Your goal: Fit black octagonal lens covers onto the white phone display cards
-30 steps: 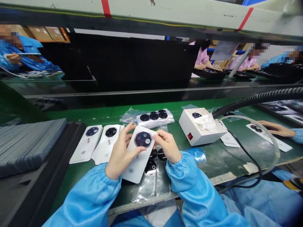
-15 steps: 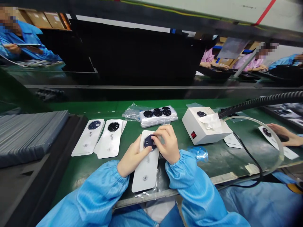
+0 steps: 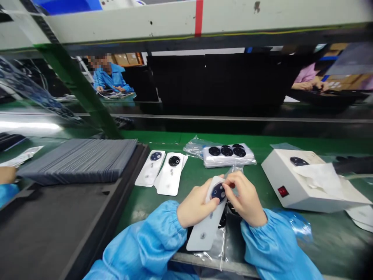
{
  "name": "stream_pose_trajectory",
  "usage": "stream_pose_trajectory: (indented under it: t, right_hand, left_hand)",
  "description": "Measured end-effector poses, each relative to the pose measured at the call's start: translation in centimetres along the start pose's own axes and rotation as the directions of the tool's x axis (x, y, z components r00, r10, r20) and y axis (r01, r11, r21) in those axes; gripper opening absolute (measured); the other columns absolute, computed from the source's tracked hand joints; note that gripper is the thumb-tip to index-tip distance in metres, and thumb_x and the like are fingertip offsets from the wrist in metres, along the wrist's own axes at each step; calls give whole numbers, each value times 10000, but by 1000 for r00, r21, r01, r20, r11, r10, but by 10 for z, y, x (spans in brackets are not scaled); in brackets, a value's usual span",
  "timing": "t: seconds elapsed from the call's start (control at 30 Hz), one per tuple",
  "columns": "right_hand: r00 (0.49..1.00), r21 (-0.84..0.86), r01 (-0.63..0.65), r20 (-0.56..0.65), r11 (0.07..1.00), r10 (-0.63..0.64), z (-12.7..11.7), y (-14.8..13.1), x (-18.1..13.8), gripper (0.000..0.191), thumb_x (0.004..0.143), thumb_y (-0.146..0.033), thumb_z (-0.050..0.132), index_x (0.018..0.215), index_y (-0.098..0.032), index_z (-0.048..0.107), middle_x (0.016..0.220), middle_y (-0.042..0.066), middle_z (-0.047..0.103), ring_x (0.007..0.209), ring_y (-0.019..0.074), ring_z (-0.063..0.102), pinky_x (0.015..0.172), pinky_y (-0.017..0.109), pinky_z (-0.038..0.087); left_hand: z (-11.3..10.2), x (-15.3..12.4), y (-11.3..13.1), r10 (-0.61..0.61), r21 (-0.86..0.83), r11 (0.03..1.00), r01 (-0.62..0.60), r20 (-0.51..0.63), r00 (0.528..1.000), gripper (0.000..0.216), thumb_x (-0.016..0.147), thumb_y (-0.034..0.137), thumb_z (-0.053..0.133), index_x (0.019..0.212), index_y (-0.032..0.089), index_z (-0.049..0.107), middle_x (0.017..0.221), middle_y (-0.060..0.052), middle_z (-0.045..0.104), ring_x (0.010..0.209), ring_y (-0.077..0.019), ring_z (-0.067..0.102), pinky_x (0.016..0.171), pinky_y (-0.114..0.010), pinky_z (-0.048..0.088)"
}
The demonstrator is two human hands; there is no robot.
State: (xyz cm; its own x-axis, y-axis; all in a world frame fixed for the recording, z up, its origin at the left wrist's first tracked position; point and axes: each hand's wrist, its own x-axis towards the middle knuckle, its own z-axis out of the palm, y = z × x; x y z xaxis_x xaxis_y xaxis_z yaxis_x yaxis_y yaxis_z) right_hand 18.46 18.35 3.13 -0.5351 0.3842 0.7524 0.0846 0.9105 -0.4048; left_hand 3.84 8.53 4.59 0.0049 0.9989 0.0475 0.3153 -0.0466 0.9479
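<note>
My left hand [image 3: 196, 206] is closed round a white phone back cover [image 3: 202, 229], tilted above the front edge of the bench, with the thumb beside a dark round camera lens cover [image 3: 216, 191] at its upper end. Thumb and fingers of my right hand [image 3: 246, 200] pinch at the right edge of that lens cover. Whether they hold a thin film there is too small to tell. Beneath lies a clear plastic bag [image 3: 212, 252] with dark round pieces, partly hidden by my hands.
Left of my hands lie white back covers [image 3: 169, 181] in two small piles. Behind is a bag of dark lens covers [image 3: 229, 157]. A white box with a red switch [image 3: 282, 191] stands right; a black tray [image 3: 81, 225] with packed grey sheets [image 3: 84, 161] left. Co-workers sit beyond.
My view has swung left, so the bench things appear further right. The back cover is tilted more in my left hand. Both hands keep their grip around the lens cover.
</note>
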Motion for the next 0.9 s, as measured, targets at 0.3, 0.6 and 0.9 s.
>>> stream_pose_trajectory:
  t: [0.3,0.6,0.9]
  right_hand:
    - [990,-285,96,-77,954,-122,7,-5,-4,89,846,-123,494,790,-191,478,732,35,563,666,155,500,571,275,419]
    - [960,-307,165,-167,937,-224,6,-14,-4,76,852,-133,511,803,-189,498,706,29,585,618,138,492,533,261,406]
    - [969,-180,17,-239,984,-60,3,-14,-3,120,830,-62,523,883,-170,520,766,48,561,702,147,522,581,279,471]
  left_hand:
    - [10,-5,2,-168,-524,816,244,188,968,813,800,263,554,1466,247,88,1162,-105,646,811,-246,685,670,-347,543]
    - [11,-8,9,-244,-634,716,293,166,955,764,803,245,598,1440,323,183,966,-12,675,669,-163,670,571,-231,527]
    - [9,-8,15,-283,-726,624,290,136,949,765,766,214,632,1411,334,238,991,-33,675,639,-196,677,602,-323,570]
